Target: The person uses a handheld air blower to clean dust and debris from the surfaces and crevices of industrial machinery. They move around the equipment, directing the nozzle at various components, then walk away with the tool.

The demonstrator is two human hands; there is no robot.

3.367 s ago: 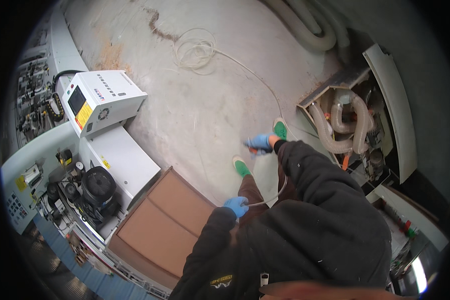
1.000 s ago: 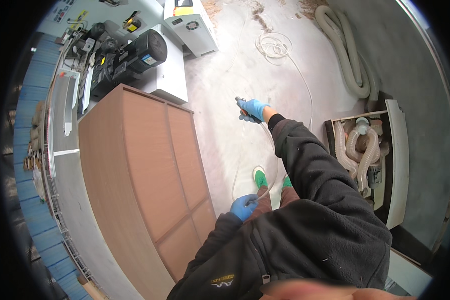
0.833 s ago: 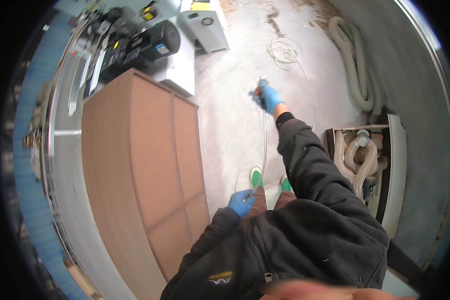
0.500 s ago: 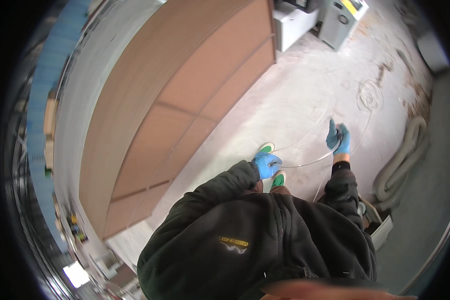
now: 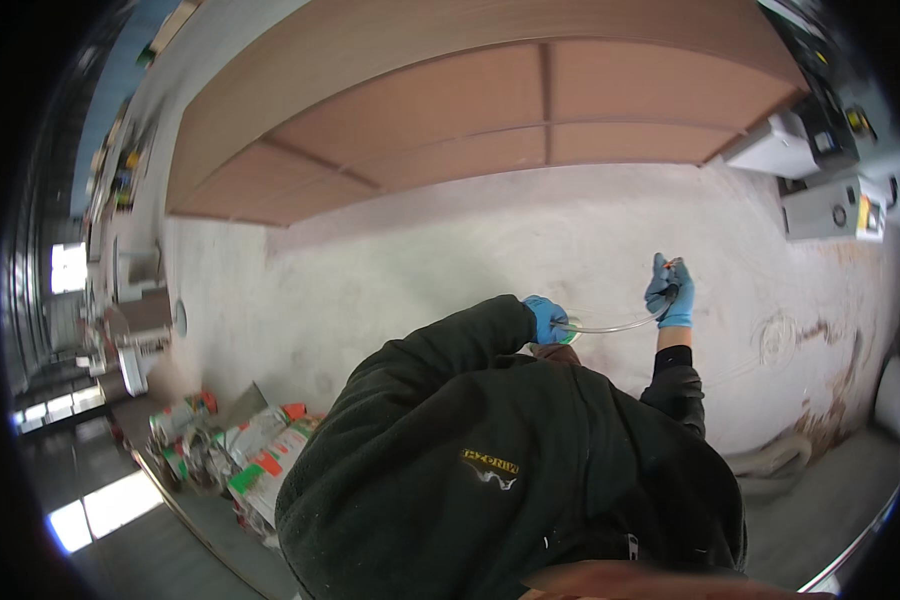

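Note:
Both my hands wear blue gloves and hold a thin clear hose [image 5: 615, 329], which curves through the gap between them. My left hand [image 5: 545, 319] is closed round the hose close to my body, above a green shoe [image 5: 569, 335]. Farther out to the right, my right hand [image 5: 673, 295] grips a small dark fitting [image 5: 671, 293] at the hose, with the thumb stretched up. A tiny orange-red bit [image 5: 672, 264] shows at its fingertips; what it belongs to is too small to make out.
A large brown panelled structure [image 5: 450, 130] spans the far side. Grey-white machine boxes [image 5: 832, 212] stand at the far right. Coiled thin hose [image 5: 773, 338] lies on the floor at right, near a thick ribbed hose [image 5: 775, 458]. Printed sacks [image 5: 270, 455] are piled at lower left.
My body and view have turned left, so the brown structure now runs across the top and the sacks have come into sight. Both hands keep their grip on the hose.

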